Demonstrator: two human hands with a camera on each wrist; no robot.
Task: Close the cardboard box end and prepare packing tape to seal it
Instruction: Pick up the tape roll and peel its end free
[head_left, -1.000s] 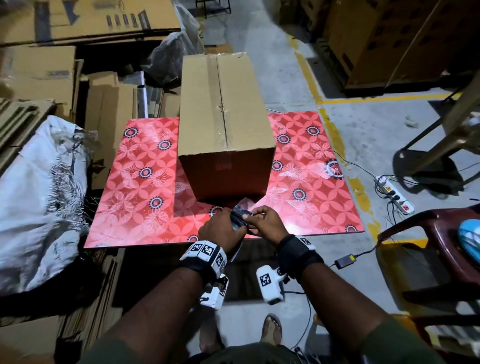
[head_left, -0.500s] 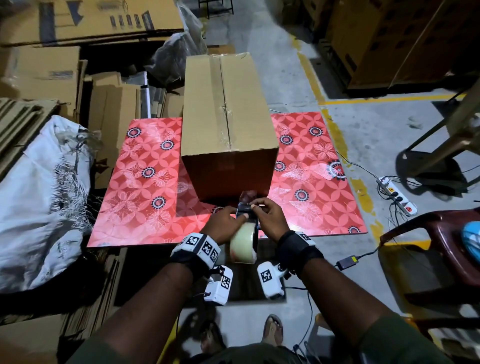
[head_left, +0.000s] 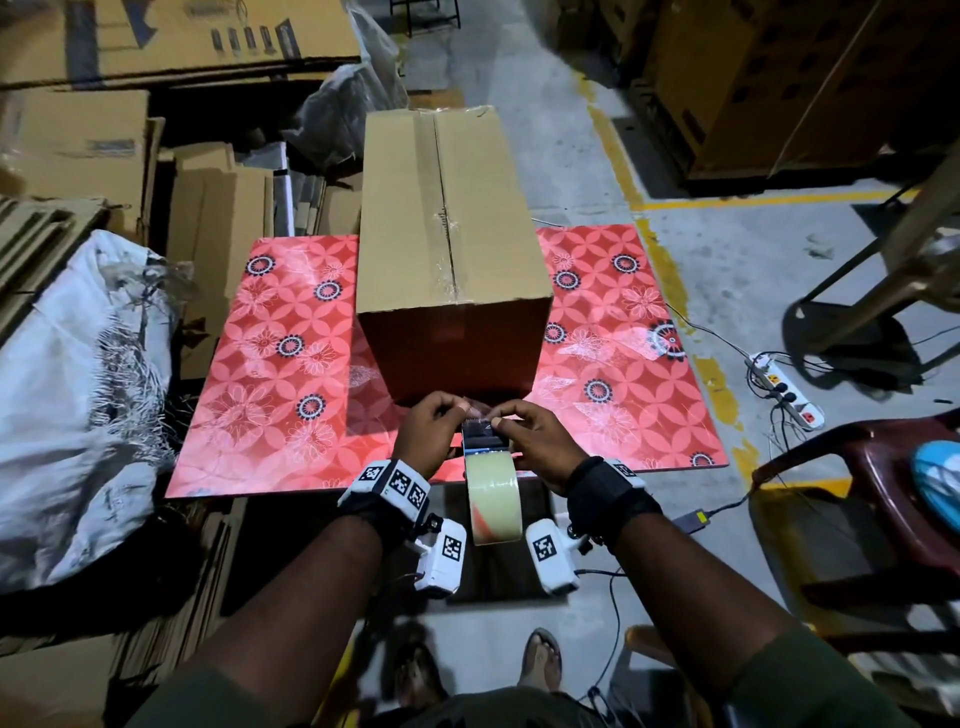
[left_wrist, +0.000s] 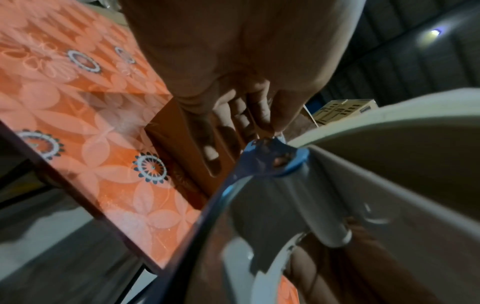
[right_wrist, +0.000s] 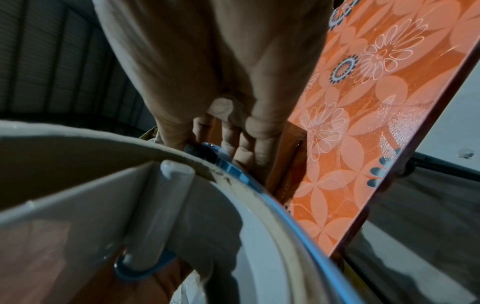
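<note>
The cardboard box (head_left: 451, 228) is plain tan with a glossy clear strip along its top seam, and it stands on a red board (head_left: 280, 384) patterned with pale petal circles, white outlined flowers and dark-ringed rosettes. Just near of the box, the tape roll (head_left: 492, 499) is translucent yellowish-beige with a reddish patch low on its face, on a blue-edged dispenser (left_wrist: 270, 156). Left of the board lies a white sack (head_left: 67, 395) with grey streaks; right of it, yellow floor lines (head_left: 670, 270) cross grey concrete.

tape roll (head_left: 492, 498) now exposed below hands.
</note>
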